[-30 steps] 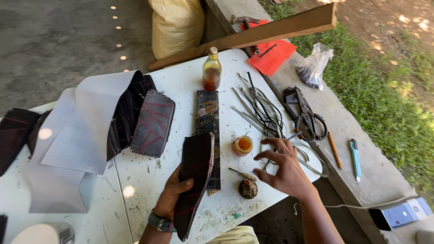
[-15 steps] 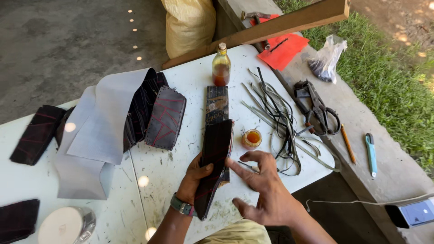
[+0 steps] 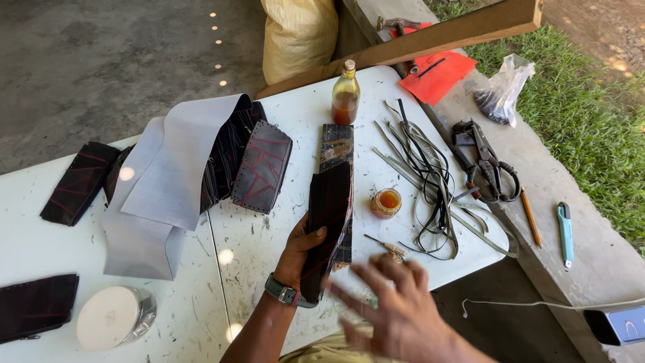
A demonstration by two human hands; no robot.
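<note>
My left hand (image 3: 299, 250) grips a long dark pouch-like piece (image 3: 329, 222) with red stitching, held on edge over the white table (image 3: 255, 249). It partly covers a dark patterned strip (image 3: 336, 151) lying flat behind it. My right hand (image 3: 396, 306) hovers blurred at the table's near edge, fingers spread, holding nothing. Just beyond its fingertips lies a small awl-like tool (image 3: 384, 246). A small open jar of orange paste (image 3: 386, 202) stands to the right of the held piece.
A glass bottle (image 3: 345, 94) stands at the far edge. Dark strips and cords (image 3: 423, 168) lie right. Grey sheet (image 3: 161, 181) and more stitched dark pieces (image 3: 262, 167) lie left. A white lidded tin (image 3: 111, 316) sits near left. Scissors (image 3: 487, 165), pencil and cutter (image 3: 565, 232) rest on the concrete ledge.
My right hand has pulled back from the jar and cords toward me, to the near table edge. The left hand keeps its hold on the dark piece, now raised more upright.
</note>
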